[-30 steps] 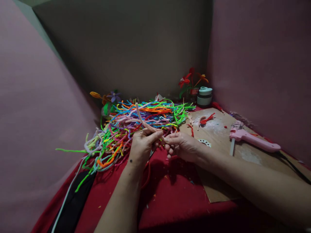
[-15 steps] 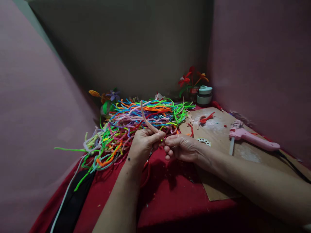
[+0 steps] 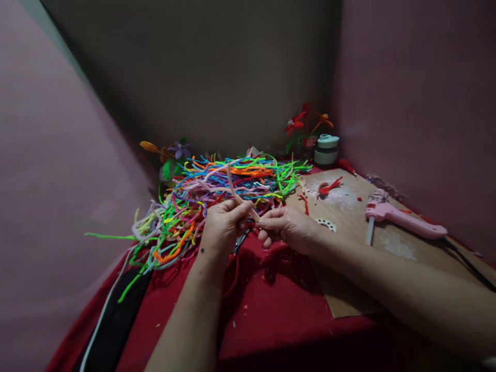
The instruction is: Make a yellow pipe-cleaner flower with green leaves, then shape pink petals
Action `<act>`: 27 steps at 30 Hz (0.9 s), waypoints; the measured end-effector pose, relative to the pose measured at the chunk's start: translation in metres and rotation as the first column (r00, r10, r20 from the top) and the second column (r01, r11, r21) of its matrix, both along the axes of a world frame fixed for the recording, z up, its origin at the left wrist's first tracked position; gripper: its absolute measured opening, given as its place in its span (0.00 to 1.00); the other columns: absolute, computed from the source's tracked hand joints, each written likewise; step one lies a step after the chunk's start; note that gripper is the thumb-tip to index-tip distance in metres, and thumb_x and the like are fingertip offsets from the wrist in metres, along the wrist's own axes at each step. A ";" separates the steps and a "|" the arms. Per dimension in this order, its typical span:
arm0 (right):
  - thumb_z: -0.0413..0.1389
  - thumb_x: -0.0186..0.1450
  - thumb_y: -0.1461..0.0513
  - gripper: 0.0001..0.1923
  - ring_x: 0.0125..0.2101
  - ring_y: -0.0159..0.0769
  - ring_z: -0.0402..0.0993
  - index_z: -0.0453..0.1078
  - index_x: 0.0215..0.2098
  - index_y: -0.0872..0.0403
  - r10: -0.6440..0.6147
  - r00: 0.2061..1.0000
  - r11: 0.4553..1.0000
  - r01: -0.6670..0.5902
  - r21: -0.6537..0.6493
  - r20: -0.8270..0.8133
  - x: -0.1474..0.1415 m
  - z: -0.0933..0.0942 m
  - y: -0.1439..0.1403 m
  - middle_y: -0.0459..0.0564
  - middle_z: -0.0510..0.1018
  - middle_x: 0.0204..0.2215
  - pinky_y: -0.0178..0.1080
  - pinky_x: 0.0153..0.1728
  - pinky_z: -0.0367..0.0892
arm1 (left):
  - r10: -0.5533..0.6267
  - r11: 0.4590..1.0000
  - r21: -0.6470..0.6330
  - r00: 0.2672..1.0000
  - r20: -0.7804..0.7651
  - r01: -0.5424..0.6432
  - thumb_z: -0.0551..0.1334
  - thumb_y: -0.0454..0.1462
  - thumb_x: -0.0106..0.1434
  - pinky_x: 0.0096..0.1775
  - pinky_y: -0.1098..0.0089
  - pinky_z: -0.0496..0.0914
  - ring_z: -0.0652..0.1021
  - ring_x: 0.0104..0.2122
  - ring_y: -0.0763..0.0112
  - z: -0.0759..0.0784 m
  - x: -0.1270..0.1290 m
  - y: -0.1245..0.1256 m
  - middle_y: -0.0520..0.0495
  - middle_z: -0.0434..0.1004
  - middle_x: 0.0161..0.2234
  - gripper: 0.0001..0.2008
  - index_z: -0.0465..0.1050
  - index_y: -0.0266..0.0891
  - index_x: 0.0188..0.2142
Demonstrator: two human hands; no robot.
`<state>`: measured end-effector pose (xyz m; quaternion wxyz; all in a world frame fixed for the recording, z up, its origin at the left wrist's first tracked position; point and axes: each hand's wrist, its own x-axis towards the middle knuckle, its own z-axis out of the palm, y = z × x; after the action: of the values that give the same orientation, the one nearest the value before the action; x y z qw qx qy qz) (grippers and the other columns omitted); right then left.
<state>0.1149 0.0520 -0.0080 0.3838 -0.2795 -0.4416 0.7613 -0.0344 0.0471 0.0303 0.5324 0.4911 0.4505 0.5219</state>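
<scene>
Head cam view: both hands are up close together over the red cloth [image 3: 279,305], working one pale pink pipe cleaner [image 3: 233,187]. The left hand [image 3: 222,227] has its fingers curled in with the thumb pressing the stem against them, and the right hand [image 3: 289,227] is pinching the same stem just beside it, thumb on forefinger. The free end sticks up and back over the big tangled pile of coloured pipe cleaners [image 3: 217,191].

If you're bending or twisting one of these, my take: keep the two pinches touching or nearly so, like here, so the wire kinks exactly where you want and not somewhere along the loose length. Roll with the fingertips rather than yanking, or the fuzz strips off.

So the stem sits right between the two hands, its tail above the pile. Scissors [image 3: 241,242] peek out under the left hand. Off to the right on the cardboard sheet [image 3: 360,289] lie a pink glue gun [image 3: 403,222] and some red scraps [image 3: 329,187]; finished pipe-cleaner flowers [image 3: 306,124] stand at the back by a small jar [image 3: 326,150].
</scene>
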 end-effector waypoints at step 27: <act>0.59 0.50 0.63 0.06 0.18 0.30 0.69 0.71 0.20 0.60 -0.191 0.981 0.980 0.189 0.057 0.030 -0.001 0.005 0.001 0.50 0.76 0.16 0.36 0.27 0.64 | 0.194 0.962 0.264 0.846 -0.496 -0.066 0.64 0.41 0.53 0.21 0.77 0.56 0.63 0.18 0.79 0.001 0.011 -0.009 0.53 0.65 0.15 0.13 0.72 0.34 0.17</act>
<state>0.1138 0.0530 -0.0032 0.4543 -0.3233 -0.4399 0.7040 -0.0237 0.0385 0.0314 0.2925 0.6413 0.5437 0.4556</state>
